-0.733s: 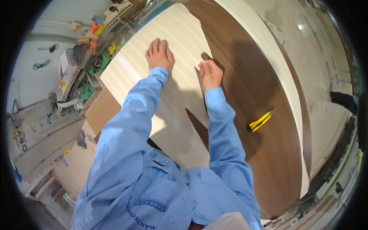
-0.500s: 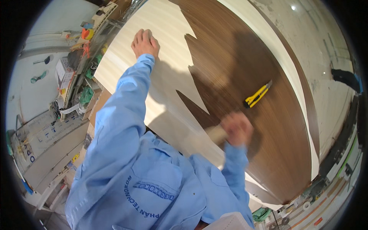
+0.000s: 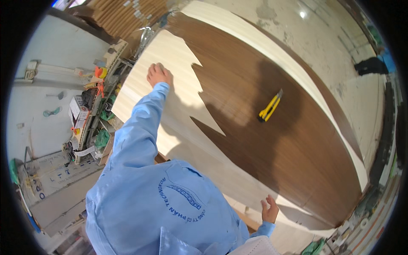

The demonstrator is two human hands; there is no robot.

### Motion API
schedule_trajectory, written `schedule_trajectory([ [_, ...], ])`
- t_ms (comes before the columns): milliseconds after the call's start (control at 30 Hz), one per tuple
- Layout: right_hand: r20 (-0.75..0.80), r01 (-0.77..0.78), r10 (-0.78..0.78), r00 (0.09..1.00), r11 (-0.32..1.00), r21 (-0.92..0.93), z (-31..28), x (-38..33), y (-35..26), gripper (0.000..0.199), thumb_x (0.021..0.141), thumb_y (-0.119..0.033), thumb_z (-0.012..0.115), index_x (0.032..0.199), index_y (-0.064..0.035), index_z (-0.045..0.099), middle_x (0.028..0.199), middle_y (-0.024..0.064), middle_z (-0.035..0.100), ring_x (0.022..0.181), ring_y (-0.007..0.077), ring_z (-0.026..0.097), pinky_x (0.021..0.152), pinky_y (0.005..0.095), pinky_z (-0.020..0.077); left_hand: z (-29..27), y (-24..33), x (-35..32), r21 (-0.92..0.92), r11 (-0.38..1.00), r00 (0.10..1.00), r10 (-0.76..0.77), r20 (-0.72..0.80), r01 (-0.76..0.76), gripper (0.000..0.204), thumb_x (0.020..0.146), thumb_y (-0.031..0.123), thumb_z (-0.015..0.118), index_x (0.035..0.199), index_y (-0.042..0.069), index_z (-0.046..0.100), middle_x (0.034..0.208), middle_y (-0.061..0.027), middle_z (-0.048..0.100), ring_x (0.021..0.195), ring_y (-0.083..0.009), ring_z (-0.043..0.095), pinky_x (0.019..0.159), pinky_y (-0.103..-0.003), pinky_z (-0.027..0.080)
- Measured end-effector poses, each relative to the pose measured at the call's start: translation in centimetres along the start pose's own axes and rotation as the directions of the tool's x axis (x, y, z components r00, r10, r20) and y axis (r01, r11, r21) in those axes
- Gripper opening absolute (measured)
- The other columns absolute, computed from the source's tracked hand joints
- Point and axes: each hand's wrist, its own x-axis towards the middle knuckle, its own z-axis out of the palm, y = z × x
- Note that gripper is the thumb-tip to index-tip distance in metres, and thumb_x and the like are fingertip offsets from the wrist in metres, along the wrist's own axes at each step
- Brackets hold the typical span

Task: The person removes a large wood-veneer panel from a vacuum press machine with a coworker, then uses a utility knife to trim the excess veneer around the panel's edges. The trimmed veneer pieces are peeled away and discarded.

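A pale, thin sheet (image 3: 170, 111) with a jagged right edge lies over a dark brown wood-grain sheet (image 3: 238, 93). My left hand (image 3: 160, 75) presses on the far left part of the pale sheet, its fingers bent and slightly apart, holding nothing. Close to the near edge of the sheets, my right hand (image 3: 269, 209) hovers with its thumb and fingers apart; nothing shows in it. On the brown sheet, away from both hands, rests a yellow utility knife (image 3: 270, 108) with its blade out.
A cluttered shelf (image 3: 91, 106) with boxes, tape and green bags runs along the left. A pale strip (image 3: 297, 72) borders the brown sheet's far side. Dark rails (image 3: 384, 140) stand at right, near a dark shape beside blue cloth. Stacked brown boards (image 3: 114, 17) are at the back.
My right hand has swung back toward me, from over the brown sheet to the near edge. My left hand stays on the pale sheet. The view has shifted; the knife lies still.
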Motion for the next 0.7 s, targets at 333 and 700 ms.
schedule_trajectory([
  [333,-0.282,0.382,-0.362,0.889,0.924,0.016,8.1,20.8,-25.1,0.041,0.091,-0.019,0.072,0.125,0.0011,0.061,0.116,0.0186,0.066,0.106,0.0272,0.064,0.087,0.0392,0.0524,6.6,1.5,15.7,-0.257,0.935,0.969,-0.227,0.1,0.245,0.053,0.09,0.044,0.064,0.129,0.009,0.058,0.137,-0.0158,0.055,0.133,-0.0349,0.046,0.109,-0.05,0.037],
  [700,-0.544,-0.046,-0.121,0.83,0.958,-0.284,11.5,32.1,-22.8,0.048,0.084,-0.028,0.078,0.118,0.0003,0.06,0.106,0.0188,0.065,0.095,0.0358,0.063,0.084,0.0453,0.0521,11.8,5.4,25.9,-0.208,0.921,0.914,-0.255,0.316,0.329,0.072,0.082,0.055,0.073,0.137,0.012,0.055,0.131,-0.0185,0.059,0.123,-0.0356,0.056,0.103,-0.043,0.046],
])
